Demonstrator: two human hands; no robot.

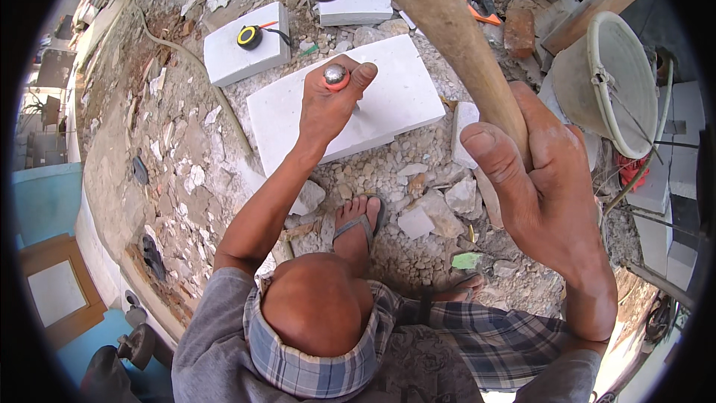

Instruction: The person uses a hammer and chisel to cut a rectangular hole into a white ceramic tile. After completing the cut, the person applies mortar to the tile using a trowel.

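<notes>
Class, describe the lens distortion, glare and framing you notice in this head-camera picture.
Head view: fisheye distortion bows the ground's left edge, with black around the picture. Head view: the hammer in the right hand looms large, its head cropped at the top. Head view: a bright glint marks the chisel-like tool's metal cap in the left hand.

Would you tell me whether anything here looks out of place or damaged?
Broken white chunks lie in the rubble on the near side of the large white block, ragged beside its straight edges. Also odd: a foot stands amid that rubble in an open sandal, toes bare, while the right hand holds a hammer.
</notes>
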